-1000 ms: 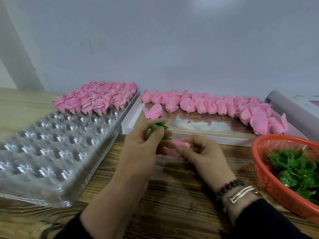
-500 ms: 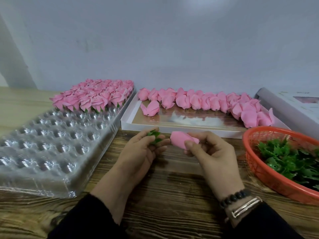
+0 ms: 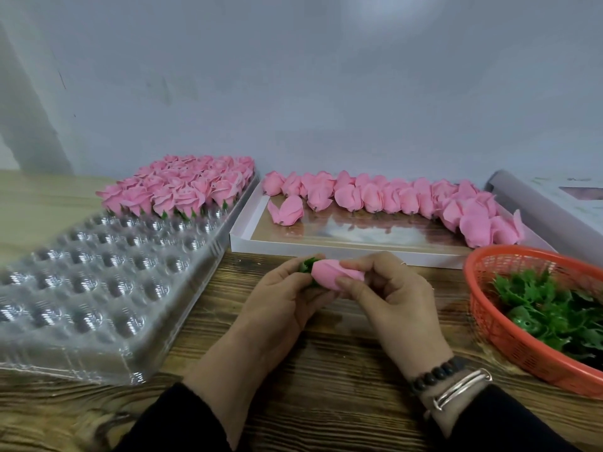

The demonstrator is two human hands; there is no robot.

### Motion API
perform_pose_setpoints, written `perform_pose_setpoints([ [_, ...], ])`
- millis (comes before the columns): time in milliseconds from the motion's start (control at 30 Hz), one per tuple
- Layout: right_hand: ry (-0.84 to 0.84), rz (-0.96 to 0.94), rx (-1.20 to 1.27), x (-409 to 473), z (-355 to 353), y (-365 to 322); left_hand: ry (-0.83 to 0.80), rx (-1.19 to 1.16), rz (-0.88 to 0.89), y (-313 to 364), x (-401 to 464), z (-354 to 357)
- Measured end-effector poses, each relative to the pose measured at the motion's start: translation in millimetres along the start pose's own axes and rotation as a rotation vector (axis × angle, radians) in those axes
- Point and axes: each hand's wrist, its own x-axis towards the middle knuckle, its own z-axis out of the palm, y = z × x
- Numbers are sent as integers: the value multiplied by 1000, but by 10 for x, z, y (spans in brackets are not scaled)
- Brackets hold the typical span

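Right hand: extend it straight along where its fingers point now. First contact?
The right hand pinches the pink bud and points left, so it would first meet the green calyx gripped by the left hand, then that hand itself. Depth looks matched, but one view cannot confirm it.

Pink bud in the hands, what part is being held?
The right hand pinches the bud at its tip end. The left hand pinches the green cap at the bud's base.
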Motion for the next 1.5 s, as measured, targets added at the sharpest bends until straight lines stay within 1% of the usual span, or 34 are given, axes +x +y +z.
perform_pose_setpoints([
  [267,4,-62,-52,23,-22,59,-44,8,30,-21,-1,-19],
  [367,-14,-120,-120,20,-26,36,-66,27,37,-40,-4,-24],
  [467,-27,-201,-250,26,-38,25,-96,31,46,-52,-2,-36],
  [533,-20,-226,-300,30,-41,25,-94,16,58,-58,2,-46],
  [667,-20,-244,-300,31,-38,27,-72,5,66,-64,2,-46],
  [700,-15,-260,-315,33,-40,31,-67,62,77,-70,-3,-47],
  [733,-7,-283,-342,36,-42,35,-59,182,104,-74,-11,-52],
  [800,10,-328,-390,40,-44,41,-34,497,188,-81,-33,-49],
  [833,15,-348,-407,39,-44,40,-32,588,225,-83,-40,-44],
  [867,18,-367,-423,38,-43,39,-31,617,246,-81,-48,-37],
  [933,19,-396,-457,29,-38,34,-30,584,255,-75,-54,-25],
  [1133,23,-404,-503,27,-38,37,-20,286,205,-112,-10,-18],
  [1200,31,-417,-500,28,-37,33,-57,213,205,-106,-10,-13],
  [1267,40,-429,-490,28,-37,29,-104,189,206,-92,-23,-9],
  [1333,42,-429,-490,30,-35,26,-95,269,215,-92,-22,-16],
  [1433,33,-423,-490,36,-29,35,-71,490,274,-103,-32,-14],
  [1500,19,-411,-484,31,-22,36,-79,551,298,-109,-55,-3],
])
